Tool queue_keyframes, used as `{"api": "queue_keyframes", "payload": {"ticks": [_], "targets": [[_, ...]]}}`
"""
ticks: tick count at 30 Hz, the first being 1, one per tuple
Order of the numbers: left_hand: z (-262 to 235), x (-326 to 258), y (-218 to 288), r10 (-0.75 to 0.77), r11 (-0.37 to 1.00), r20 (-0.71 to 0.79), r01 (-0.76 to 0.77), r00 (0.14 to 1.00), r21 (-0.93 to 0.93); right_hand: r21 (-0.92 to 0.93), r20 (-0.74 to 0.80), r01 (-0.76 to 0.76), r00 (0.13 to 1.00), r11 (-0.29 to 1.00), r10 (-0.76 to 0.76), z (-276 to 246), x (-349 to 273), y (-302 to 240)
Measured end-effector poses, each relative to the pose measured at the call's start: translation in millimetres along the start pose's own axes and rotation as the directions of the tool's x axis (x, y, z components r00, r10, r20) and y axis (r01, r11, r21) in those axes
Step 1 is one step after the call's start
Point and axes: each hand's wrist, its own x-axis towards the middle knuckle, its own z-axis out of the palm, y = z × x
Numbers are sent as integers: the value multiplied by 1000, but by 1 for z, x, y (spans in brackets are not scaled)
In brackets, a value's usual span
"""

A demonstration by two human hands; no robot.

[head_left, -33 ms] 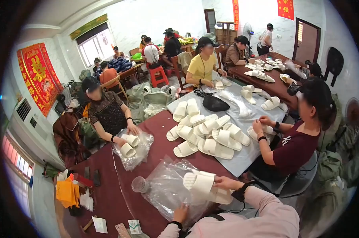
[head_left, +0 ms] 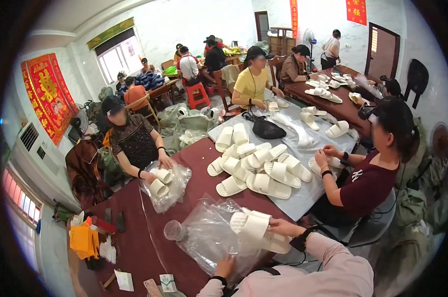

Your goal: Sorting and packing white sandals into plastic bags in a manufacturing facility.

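My right hand (head_left: 283, 227), in a pink sleeve with a black wristband, holds a pair of white slippers (head_left: 253, 225) at the mouth of a clear plastic bag (head_left: 206, 240). The bag lies crumpled on the dark red table (head_left: 149, 247). My left hand (head_left: 225, 267) grips the bag's near edge. Another white slipper (head_left: 277, 243) lies just under my right hand.
A heap of white slippers (head_left: 256, 168) lies on a grey sheet (head_left: 303, 198) beyond. A person in a maroon shirt (head_left: 367, 185) sits to the right. Across the table another person's hands (head_left: 157, 171) pack slippers into a bag. A clear cup (head_left: 172, 230) stands left of my bag.
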Motion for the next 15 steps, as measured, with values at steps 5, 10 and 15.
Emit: {"api": "queue_keyframes", "payload": {"ticks": [5, 10, 15], "targets": [[21, -1, -19, 163, 986, -177, -166, 971, -3, -38, -200, 75, 976, 996, -81, -6, -22, -32], [1, 2, -11, 175, 957, -332, -239, 927, -162, 296, -242, 98, 970, 950, -24, -20, -34, -8], [-42, 16, 10, 33, 986, -323, -84, 946, -144, 153, -170, 52, 985, 987, -26, -10, -43, -23]]}}
